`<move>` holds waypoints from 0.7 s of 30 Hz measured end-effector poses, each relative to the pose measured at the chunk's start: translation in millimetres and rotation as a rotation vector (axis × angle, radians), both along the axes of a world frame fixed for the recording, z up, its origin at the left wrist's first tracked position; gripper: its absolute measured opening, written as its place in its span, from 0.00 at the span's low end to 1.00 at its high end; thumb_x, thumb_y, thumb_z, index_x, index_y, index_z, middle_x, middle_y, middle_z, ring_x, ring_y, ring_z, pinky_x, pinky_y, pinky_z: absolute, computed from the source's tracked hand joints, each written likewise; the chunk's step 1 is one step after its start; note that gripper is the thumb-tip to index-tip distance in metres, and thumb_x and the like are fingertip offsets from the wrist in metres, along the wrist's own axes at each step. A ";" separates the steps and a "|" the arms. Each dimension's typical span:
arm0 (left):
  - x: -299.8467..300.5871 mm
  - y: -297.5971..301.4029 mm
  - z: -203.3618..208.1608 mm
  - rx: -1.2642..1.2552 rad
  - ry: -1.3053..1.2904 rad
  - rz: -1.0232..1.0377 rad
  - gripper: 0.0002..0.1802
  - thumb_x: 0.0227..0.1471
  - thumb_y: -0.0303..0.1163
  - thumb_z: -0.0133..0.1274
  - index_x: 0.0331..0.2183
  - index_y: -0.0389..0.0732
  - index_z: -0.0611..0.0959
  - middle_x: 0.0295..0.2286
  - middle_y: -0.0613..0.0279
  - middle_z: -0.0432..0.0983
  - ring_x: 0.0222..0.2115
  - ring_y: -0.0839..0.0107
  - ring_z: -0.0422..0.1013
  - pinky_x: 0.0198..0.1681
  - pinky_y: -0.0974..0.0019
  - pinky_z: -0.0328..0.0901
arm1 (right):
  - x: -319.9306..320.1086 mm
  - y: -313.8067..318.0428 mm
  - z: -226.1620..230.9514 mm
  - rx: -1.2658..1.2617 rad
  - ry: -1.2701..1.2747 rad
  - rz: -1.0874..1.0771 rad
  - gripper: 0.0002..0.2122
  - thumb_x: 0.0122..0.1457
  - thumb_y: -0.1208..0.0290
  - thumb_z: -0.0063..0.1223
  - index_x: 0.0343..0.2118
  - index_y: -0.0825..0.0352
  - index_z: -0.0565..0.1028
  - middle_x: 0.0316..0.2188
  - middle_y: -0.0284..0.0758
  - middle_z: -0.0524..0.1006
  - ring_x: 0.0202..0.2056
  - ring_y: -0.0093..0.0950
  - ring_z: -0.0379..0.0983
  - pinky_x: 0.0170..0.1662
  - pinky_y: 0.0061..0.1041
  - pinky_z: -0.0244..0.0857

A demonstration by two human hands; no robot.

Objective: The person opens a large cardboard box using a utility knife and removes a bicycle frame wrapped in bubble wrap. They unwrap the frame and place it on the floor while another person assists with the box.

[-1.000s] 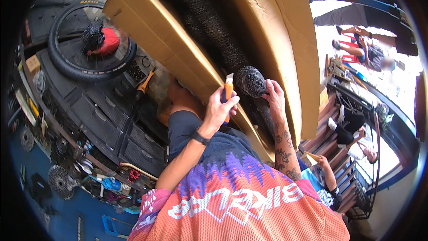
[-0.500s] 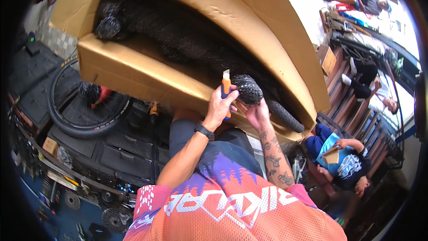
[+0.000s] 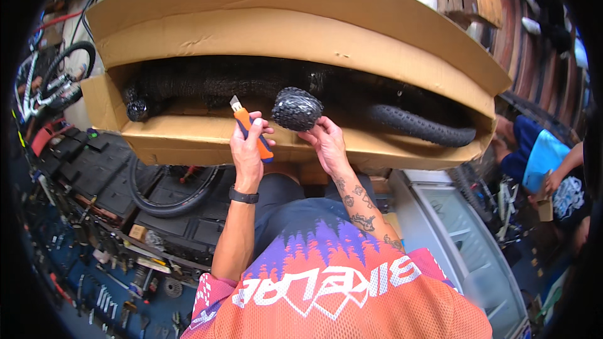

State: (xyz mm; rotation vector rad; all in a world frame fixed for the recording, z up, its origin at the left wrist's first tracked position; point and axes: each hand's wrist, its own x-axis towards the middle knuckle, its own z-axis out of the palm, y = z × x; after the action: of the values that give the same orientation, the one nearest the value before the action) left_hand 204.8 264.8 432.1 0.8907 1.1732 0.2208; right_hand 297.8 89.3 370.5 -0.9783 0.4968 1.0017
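Observation:
My left hand [image 3: 248, 157] is closed around an orange and blue utility knife [image 3: 242, 118], its blade out and pointing up. In my right hand [image 3: 330, 149] is a rounded bundle wrapped in black bubble wrap [image 3: 296, 108], gripped from below; what is inside cannot be seen. Both hands are over the near side of a long, open cardboard box [image 3: 182, 138]. Inside the box lies a long shape in black wrapping [image 3: 207, 80], with a bare black tyre [image 3: 427, 128] at the right end. The knife is apart from the bundle.
Left of me a bicycle wheel [image 3: 164, 208] lies on black cases [image 3: 179, 226], beside tools on a blue surface. At the right stand a glass-topped cabinet [image 3: 461, 226] and a seated person [image 3: 546, 169] holding a piece of cardboard. A wooden crate [image 3: 480, 3] sits beyond the box.
My view has turned, so the box lies more level across it. The knife has moved left, away from the bundle. My right hand keeps hold of the bundle.

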 end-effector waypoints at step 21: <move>86.0 15.6 71.9 0.511 0.314 -0.809 0.14 0.67 0.30 0.58 0.51 0.35 0.82 0.28 0.65 0.82 0.28 0.78 0.79 0.29 0.71 0.73 | -15.0 27.6 16.2 0.203 0.247 -0.384 0.06 0.68 0.67 0.66 0.37 0.56 0.76 0.36 0.22 0.79 0.41 0.15 0.74 0.46 0.20 0.68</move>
State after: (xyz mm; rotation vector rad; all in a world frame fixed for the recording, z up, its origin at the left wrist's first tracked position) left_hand 290.8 280.4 504.0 1.8280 0.9573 -0.3070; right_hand 282.8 116.9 386.7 -0.5517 0.7412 0.8084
